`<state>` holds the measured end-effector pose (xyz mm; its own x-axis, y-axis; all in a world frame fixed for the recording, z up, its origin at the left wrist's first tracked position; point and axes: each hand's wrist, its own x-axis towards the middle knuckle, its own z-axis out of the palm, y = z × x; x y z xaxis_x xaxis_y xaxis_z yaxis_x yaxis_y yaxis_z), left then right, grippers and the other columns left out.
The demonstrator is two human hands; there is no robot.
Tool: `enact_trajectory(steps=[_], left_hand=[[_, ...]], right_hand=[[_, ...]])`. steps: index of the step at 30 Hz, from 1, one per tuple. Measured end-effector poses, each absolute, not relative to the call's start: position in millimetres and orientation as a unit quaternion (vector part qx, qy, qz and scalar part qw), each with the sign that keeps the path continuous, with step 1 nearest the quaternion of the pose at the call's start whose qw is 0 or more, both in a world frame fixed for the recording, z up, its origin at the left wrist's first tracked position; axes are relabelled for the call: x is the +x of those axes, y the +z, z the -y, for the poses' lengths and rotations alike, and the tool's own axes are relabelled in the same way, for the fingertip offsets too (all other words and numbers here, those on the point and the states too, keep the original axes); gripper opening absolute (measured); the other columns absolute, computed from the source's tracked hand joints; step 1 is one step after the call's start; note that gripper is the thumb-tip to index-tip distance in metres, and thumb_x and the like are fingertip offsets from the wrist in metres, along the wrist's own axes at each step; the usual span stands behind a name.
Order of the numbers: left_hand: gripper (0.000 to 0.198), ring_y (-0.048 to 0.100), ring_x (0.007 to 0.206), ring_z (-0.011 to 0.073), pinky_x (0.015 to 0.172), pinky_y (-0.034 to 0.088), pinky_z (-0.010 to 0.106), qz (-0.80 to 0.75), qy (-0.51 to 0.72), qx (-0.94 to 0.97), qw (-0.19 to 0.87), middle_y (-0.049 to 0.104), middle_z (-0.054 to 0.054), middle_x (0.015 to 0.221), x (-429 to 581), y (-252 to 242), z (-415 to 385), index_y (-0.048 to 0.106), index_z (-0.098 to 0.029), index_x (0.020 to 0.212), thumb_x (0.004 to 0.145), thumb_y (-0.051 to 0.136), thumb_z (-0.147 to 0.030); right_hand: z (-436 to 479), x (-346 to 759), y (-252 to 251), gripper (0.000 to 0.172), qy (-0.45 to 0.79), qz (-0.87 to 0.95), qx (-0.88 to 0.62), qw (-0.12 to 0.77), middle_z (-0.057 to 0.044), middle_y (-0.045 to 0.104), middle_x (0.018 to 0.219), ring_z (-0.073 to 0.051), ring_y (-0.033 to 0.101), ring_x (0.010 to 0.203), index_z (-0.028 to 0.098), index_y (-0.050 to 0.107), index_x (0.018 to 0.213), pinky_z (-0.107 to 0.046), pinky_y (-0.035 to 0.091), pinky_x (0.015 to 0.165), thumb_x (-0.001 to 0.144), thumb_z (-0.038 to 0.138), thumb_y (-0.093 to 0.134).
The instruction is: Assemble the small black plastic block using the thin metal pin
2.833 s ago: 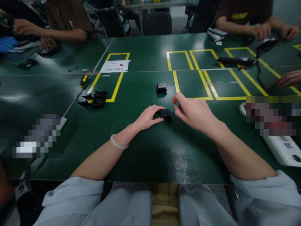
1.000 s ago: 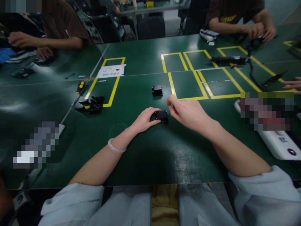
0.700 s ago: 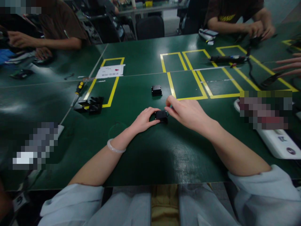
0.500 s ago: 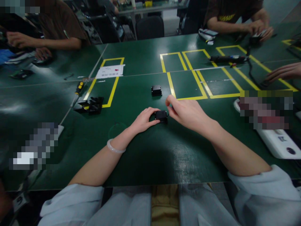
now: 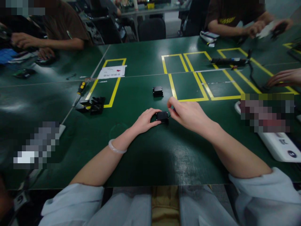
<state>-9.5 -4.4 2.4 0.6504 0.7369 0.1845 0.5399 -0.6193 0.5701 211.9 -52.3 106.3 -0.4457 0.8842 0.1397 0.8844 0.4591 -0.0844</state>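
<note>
While left hand [image 5: 146, 121] holds block [image 5: 162, 116], second block [image 5: 158, 91] beyond, screwdriver [image 5: 81, 87] leftward

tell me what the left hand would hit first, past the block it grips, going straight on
Probably the thin dark piece by the right hand, then that hand itself, just beyond the black block; depth is unclear.

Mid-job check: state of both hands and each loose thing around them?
Near black block: on the green table, held
Left hand: fingers and thumb closed on that block
Right hand: fingers curled; hold unclear
Far black block: untouched
Black parts: clustered together
Screwdriver: lying down
Paper: lying flat
</note>
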Motion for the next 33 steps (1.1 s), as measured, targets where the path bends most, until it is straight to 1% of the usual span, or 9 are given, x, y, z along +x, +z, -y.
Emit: enact_trajectory(steps=[6,13,17,21,24,29,33], left_hand=[[0.051,0.055,0.111,0.0256,0.097,0.043,0.039,-0.363,0.207,0.876,0.24,0.058,0.008,0.123,-9.5,3.0,5.9,0.046,-0.024,0.137,0.093,0.057,-0.046],[0.05,0.054,0.112,0.0258,0.098,0.043,0.039,-0.364,0.198,0.879,0.237,0.058,0.008,0.124,-10.4,0.2,4.0,0.049,-0.023,0.135,0.092,0.057,-0.047],[0.05,0.054,0.112,0.0253,0.098,0.043,0.038,-0.359,0.199,0.879,0.241,0.058,0.008,0.123,-9.5,1.5,4.1,0.048,-0.024,0.136,0.093,0.057,-0.047],[0.048,0.054,0.112,0.0243,0.099,0.042,0.037,-0.357,0.2,0.881,0.237,0.057,0.007,0.123,-9.0,2.5,4.5,0.049,-0.024,0.136,0.093,0.057,-0.044],[0.047,0.054,0.112,0.0241,0.098,0.043,0.037,-0.356,0.201,0.881,0.237,0.058,0.007,0.122,-9.3,2.4,4.4,0.049,-0.024,0.135,0.093,0.057,-0.043],[0.049,0.055,0.111,0.0249,0.098,0.043,0.038,-0.359,0.208,0.879,0.234,0.058,0.007,0.122,-9.7,0.8,3.8,0.049,-0.024,0.135,0.092,0.058,-0.046],[0.05,0.054,0.112,0.0251,0.099,0.042,0.038,-0.356,0.202,0.881,0.237,0.058,0.008,0.123,-9.2,1.3,3.9,0.048,-0.024,0.137,0.093,0.057,-0.046]], right_hand=[[51.7,212.5,105.7,0.03,0.0,0.852,-0.516,0.087,-0.005,0.069,0.078,-0.017,0.058,0.061,0.017,0.051,0.112,-0.026,0.023,0.052,0.099,0.035,0.031],[50.8,212.9,103.0,0.036,-0.002,0.853,-0.515,0.09,-0.005,0.069,0.077,-0.018,0.059,0.062,0.017,0.053,0.109,-0.026,0.024,0.054,0.1,0.044,0.031],[51.0,212.4,102.8,0.032,-0.012,0.852,-0.515,0.091,-0.004,0.069,0.076,-0.017,0.058,0.06,0.018,0.054,0.109,-0.027,0.023,0.053,0.1,0.036,0.029],[52.1,211.6,103.8,0.027,-0.012,0.849,-0.518,0.105,-0.003,0.069,0.077,-0.017,0.058,0.06,0.018,0.052,0.111,-0.027,0.023,0.052,0.096,0.029,0.033],[53.2,211.9,104.3,0.026,-0.002,0.849,-0.516,0.114,-0.003,0.069,0.078,-0.017,0.058,0.063,0.018,0.051,0.111,-0.027,0.023,0.053,0.096,0.03,0.033],[53.4,213.6,104.5,0.032,-0.004,0.853,-0.512,0.098,-0.003,0.068,0.076,-0.017,0.058,0.062,0.018,0.053,0.109,-0.026,0.023,0.053,0.099,0.04,0.032],[53.3,213.6,105.4,0.031,-0.016,0.852,-0.516,0.087,-0.004,0.068,0.074,-0.016,0.057,0.06,0.018,0.054,0.11,-0.026,0.022,0.053,0.099,0.033,0.029]])
